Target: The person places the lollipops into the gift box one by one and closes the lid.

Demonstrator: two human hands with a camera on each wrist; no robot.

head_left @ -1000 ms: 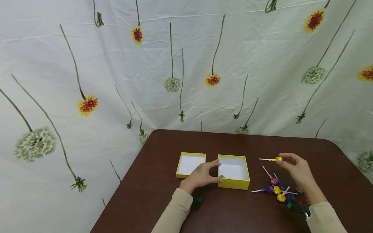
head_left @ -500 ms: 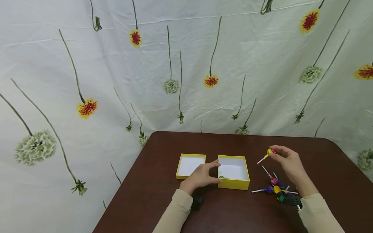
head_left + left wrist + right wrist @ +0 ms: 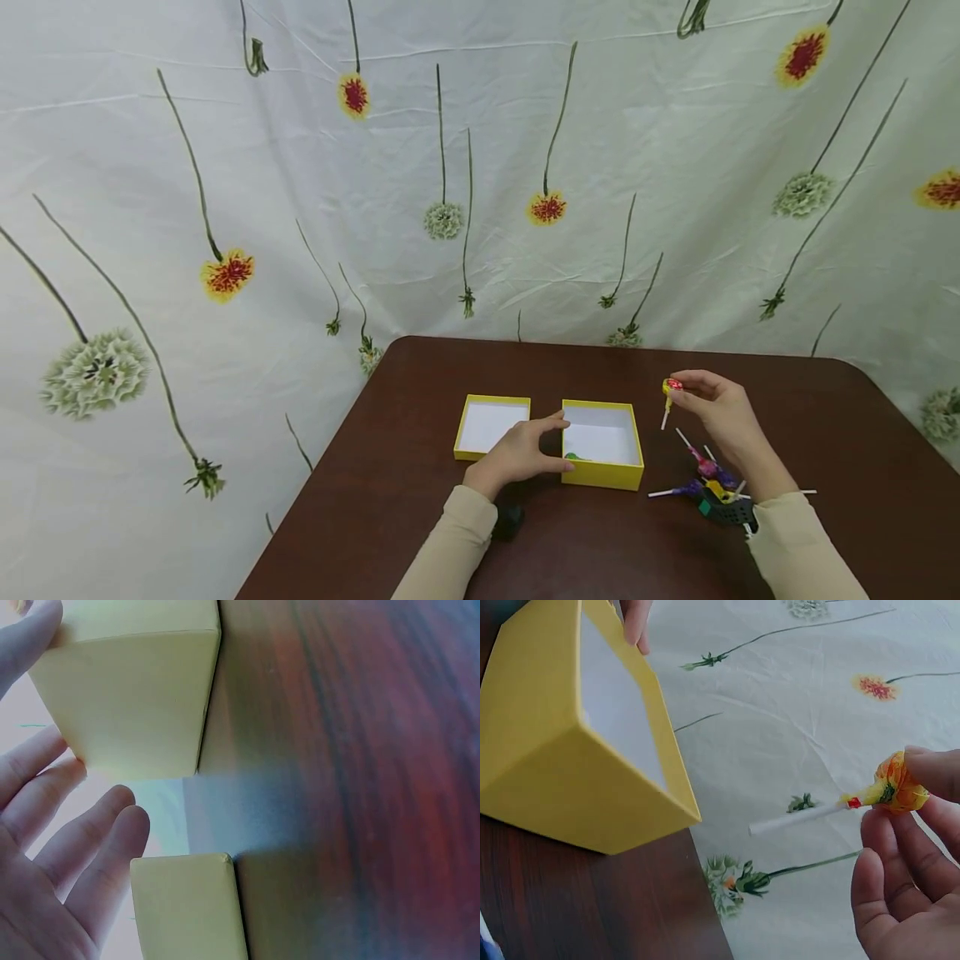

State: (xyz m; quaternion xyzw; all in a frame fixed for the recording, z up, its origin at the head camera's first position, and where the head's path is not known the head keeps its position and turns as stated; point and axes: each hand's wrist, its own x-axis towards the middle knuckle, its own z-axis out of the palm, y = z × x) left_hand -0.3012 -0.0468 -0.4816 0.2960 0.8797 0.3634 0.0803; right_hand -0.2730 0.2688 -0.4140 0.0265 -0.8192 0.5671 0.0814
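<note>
My right hand (image 3: 723,412) pinches a yellow-wrapped lollipop (image 3: 668,388) by its head, to the right of the yellow box (image 3: 603,476). Its white stick points down in the head view; in the right wrist view the lollipop (image 3: 901,787) sits between thumb and fingertips. The box is open at the top and white inside, with a bit of green (image 3: 574,456) showing past its front wall. With thumb at the front corner and fingers at the left rim, my left hand (image 3: 519,452) holds the box. In the left wrist view the thumb lies over the box wall (image 3: 127,697).
Left of the box lies a shallow yellow lid (image 3: 470,455), white side up. Several lollipops in purple, pink and yellow wrappers (image 3: 706,468) lie in a pile under the right forearm. A flowered white cloth (image 3: 525,275) hangs behind the dark brown table (image 3: 600,542).
My right hand has moved left toward the box with the lollipop, whose stick has swung from pointing left to pointing down. My left hand and the box have stayed put.
</note>
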